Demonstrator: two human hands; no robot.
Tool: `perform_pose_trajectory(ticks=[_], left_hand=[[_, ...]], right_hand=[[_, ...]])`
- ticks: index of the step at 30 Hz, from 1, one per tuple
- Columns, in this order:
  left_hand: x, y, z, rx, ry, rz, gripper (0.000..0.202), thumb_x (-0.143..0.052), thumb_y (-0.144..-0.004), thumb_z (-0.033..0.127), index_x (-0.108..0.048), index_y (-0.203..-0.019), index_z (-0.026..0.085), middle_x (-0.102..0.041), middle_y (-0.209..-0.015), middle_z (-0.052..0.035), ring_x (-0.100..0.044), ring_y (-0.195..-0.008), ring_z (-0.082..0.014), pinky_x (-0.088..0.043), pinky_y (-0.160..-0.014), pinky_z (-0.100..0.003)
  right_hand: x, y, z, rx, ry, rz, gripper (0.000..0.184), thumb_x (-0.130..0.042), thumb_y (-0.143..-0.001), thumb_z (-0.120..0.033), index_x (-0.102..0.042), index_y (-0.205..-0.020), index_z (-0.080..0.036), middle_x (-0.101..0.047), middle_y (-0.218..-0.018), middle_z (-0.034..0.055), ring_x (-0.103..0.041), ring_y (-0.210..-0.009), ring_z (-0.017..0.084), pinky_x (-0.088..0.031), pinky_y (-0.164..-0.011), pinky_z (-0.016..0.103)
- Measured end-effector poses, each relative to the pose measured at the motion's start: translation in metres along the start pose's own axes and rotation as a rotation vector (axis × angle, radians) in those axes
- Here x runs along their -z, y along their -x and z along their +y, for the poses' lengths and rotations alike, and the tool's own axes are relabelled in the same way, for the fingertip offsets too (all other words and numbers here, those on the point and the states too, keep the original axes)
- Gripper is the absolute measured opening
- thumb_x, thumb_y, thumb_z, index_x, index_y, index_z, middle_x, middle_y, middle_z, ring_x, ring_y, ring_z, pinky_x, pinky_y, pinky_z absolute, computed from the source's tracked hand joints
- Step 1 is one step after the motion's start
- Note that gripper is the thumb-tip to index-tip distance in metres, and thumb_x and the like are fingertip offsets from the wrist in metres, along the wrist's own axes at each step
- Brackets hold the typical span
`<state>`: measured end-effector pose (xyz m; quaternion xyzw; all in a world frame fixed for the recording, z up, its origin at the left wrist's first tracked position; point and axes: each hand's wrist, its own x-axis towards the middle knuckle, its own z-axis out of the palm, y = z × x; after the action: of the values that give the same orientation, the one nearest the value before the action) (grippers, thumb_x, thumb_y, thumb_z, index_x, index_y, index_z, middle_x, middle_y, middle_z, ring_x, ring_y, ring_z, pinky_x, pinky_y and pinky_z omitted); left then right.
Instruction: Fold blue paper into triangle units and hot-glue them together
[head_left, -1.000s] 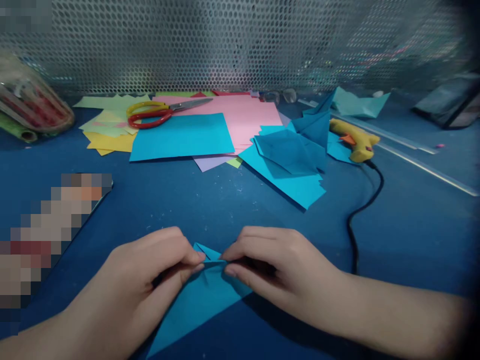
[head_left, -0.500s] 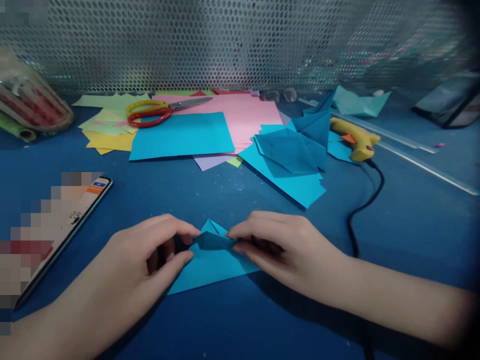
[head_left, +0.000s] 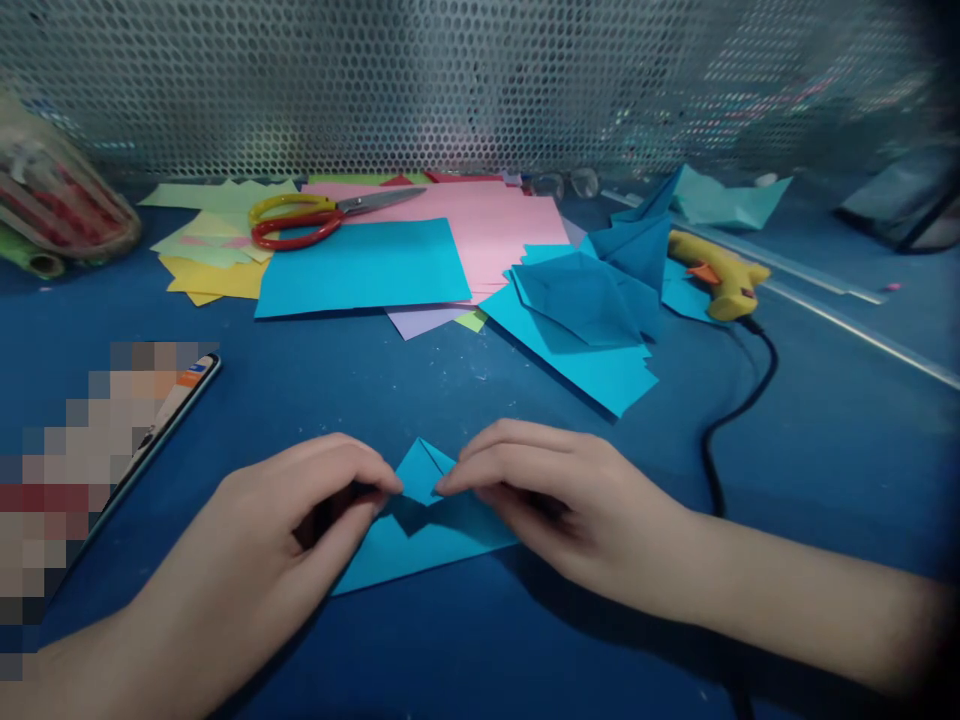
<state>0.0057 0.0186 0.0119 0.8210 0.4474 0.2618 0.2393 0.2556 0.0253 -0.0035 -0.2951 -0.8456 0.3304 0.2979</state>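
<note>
A blue sheet of paper (head_left: pixel 427 545) lies on the table close to me, its far part folded into a small pointed flap with a crease down it. My left hand (head_left: pixel 307 510) grips the left side of the flap between fingertips and thumb. From the right, my right hand (head_left: pixel 555 490) pinches the flap's other edge, the index fingertip on the crease and the thumb mostly hidden beneath. Beyond the hands lie a flat blue sheet (head_left: pixel 367 270) and some folded blue paper pieces (head_left: pixel 585 295).
Scissors (head_left: pixel 300 225) rest on pink paper (head_left: pixel 514 230) at the back. A yellow glue gun (head_left: pixel 724 275) with a black cord (head_left: pixel 716 440) sits at right. A phone (head_left: pixel 150 440) lies left; a jar of red sticks (head_left: pixel 64 190) stands behind it. Perforated metal (head_left: pixel 450 90) closes the back.
The raised flap has come down toward me and now shows a flatter diamond-shaped face. My right fingertips have moved slightly left and nearer along it.
</note>
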Motion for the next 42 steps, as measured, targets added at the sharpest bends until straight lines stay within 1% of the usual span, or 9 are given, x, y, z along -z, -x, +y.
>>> perform_pose_trajectory(ticks=[4,7,16,19,23,28,33,38,42], left_hand=[[-0.002,-0.001,0.004,0.037,-0.001,0.031,0.015,-0.059,-0.086,0.023,-0.070,-0.085,0.032,-0.063,-0.063,0.0142,-0.053,-0.043,-0.0025,-0.039,-0.044,-0.007],[-0.002,0.000,0.004,0.038,-0.013,0.041,0.015,-0.057,-0.085,0.022,-0.070,-0.084,0.031,-0.058,-0.058,0.0129,-0.048,-0.041,-0.0037,-0.037,-0.041,-0.010],[-0.003,0.007,-0.001,0.046,-0.074,-0.076,0.008,-0.058,-0.094,0.029,-0.065,-0.088,0.028,-0.065,-0.074,0.0089,-0.053,-0.050,-0.0076,-0.042,-0.047,-0.018],[-0.004,0.008,-0.003,0.010,-0.106,-0.123,0.014,-0.050,-0.096,0.024,-0.061,-0.089,0.027,-0.064,-0.081,0.0067,-0.057,-0.055,-0.0083,-0.044,-0.052,-0.020],[-0.005,0.006,-0.002,-0.018,-0.183,-0.105,0.016,-0.046,-0.097,0.022,-0.057,-0.086,0.026,-0.060,-0.077,0.0061,-0.055,-0.054,-0.0099,-0.040,-0.047,-0.022],[-0.004,0.004,-0.002,-0.061,-0.281,-0.113,0.019,-0.045,-0.101,0.027,-0.057,-0.087,0.026,-0.063,-0.074,0.0050,-0.062,-0.058,-0.0135,-0.043,-0.048,-0.023],[-0.005,0.006,-0.004,-0.088,-0.254,-0.100,0.016,-0.044,-0.104,0.028,-0.057,-0.096,0.027,-0.066,-0.080,0.0056,-0.067,-0.063,-0.0124,-0.048,-0.054,-0.021],[-0.003,0.013,-0.007,-0.028,-0.212,-0.060,0.006,-0.051,-0.100,0.029,-0.056,-0.104,0.030,-0.057,-0.063,0.0119,-0.055,-0.044,-0.0079,-0.041,-0.044,-0.016],[-0.001,0.017,-0.012,-0.090,-0.190,-0.086,0.011,-0.050,-0.100,0.025,-0.059,-0.102,0.030,-0.071,-0.089,0.0066,-0.069,-0.070,-0.0104,-0.051,-0.062,-0.016]], right_hand=[[-0.003,-0.001,0.000,-0.072,0.026,0.079,0.020,-0.057,-0.096,-0.006,-0.070,-0.106,-0.016,-0.072,-0.094,0.0040,-0.066,-0.080,0.009,-0.051,-0.069,0.015],[-0.005,-0.001,-0.003,-0.132,0.058,0.103,0.020,-0.058,-0.095,-0.005,-0.072,-0.101,-0.018,-0.069,-0.087,0.0019,-0.060,-0.066,0.008,-0.046,-0.057,0.016],[-0.005,-0.003,-0.004,-0.140,0.047,0.098,0.022,-0.056,-0.092,-0.005,-0.073,-0.094,-0.019,-0.062,-0.076,-0.0011,-0.051,-0.056,0.007,-0.039,-0.050,0.018],[-0.006,-0.002,-0.005,-0.154,0.071,0.094,0.023,-0.055,-0.093,-0.007,-0.074,-0.100,-0.018,-0.065,-0.079,0.0007,-0.052,-0.056,0.007,-0.041,-0.051,0.018],[-0.007,-0.001,-0.006,-0.200,0.106,0.075,0.023,-0.057,-0.094,-0.012,-0.074,-0.109,-0.018,-0.069,-0.091,0.0035,-0.049,-0.053,0.006,-0.043,-0.050,0.018],[-0.009,-0.001,-0.006,-0.194,0.146,0.079,0.026,-0.059,-0.092,-0.013,-0.074,-0.114,-0.016,-0.070,-0.098,0.0046,-0.044,-0.049,0.005,-0.042,-0.048,0.018],[-0.009,0.001,-0.003,-0.105,0.137,0.107,0.024,-0.057,-0.096,-0.009,-0.074,-0.109,-0.018,-0.072,-0.097,0.0044,-0.061,-0.065,0.008,-0.050,-0.057,0.017],[-0.005,0.001,-0.002,-0.014,0.085,0.102,0.027,-0.052,-0.097,-0.003,-0.073,-0.104,-0.019,-0.073,-0.098,0.0042,-0.070,-0.084,0.009,-0.057,-0.075,0.017],[-0.004,0.003,-0.001,0.025,0.131,0.066,0.033,-0.047,-0.096,0.000,-0.074,-0.102,-0.019,-0.074,-0.099,0.0043,-0.071,-0.088,0.009,-0.057,-0.077,0.017]])
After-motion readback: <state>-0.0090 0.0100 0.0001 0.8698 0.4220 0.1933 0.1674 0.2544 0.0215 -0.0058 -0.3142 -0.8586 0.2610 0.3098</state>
